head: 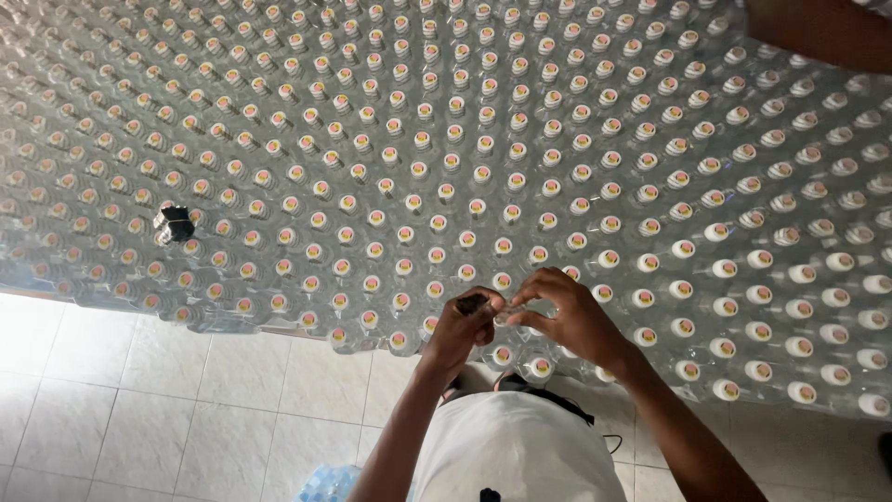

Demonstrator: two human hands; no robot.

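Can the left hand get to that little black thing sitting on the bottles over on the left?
Probably yes. The black object sits on top of the bottle caps with nothing covering it or standing between. But the left hand is busy pinching something small with the right hand, so it would have to let go and stretch sideways.

Clear capped bottles (446,167) packed in dense rows across surface; blue-patterned plastic pack (327,483) on floor tiles below

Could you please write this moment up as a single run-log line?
left hand: pinching a small dark piece | right hand: fingers at a bottle top | setting: packed clear capped bottles, tiled floor
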